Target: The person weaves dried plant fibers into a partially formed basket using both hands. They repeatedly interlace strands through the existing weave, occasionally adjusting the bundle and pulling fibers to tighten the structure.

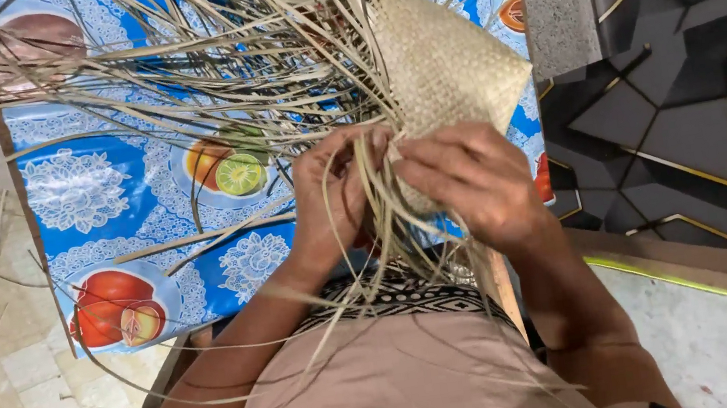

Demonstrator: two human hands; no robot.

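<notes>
Weaving a light, springy woven mat (444,67) from dry leaf strips (206,75).

My left hand (335,200) pinches loose strips; my right hand (473,182) clamps the mat's lower corner, fingers closed. The mat feels thin, pliable, brittle at its edges, best gripped at the woven edge; it hangs over the right edge of the blue fruit-print tablecloth (101,201).

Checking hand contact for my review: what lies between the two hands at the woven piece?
In the head view, thin pale dry straw strands run down between the left hand and right hand, from the tan woven straw panel.
</notes>
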